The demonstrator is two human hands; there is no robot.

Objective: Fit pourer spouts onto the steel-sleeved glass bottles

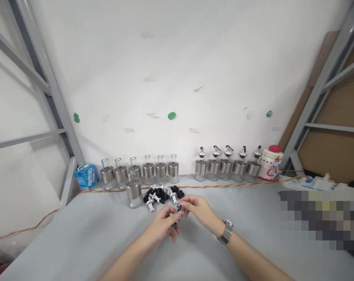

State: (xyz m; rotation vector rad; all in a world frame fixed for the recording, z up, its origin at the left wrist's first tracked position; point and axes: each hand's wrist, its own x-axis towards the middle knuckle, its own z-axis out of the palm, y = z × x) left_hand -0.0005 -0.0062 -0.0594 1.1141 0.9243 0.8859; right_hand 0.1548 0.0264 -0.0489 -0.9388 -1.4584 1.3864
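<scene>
Five bottles (239,168) carry spouts (228,153); seven open bottles (148,170) look left to fit.
Above the tabletop (77,242), near the loose pile (162,195), I see left hand (164,222) and right hand (200,208) pinching one dark part (179,208), perhaps a spout; their fingers cover most of it. The pile's too tangled for me to count; a pixelated patch (326,218) masks the right.

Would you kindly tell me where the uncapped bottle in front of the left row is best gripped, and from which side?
Probably around the steel sleeve of the bottle, from the near left: it stands upright, its neck is narrower, pourers lie close on the right, and other bottles stand behind.
</scene>
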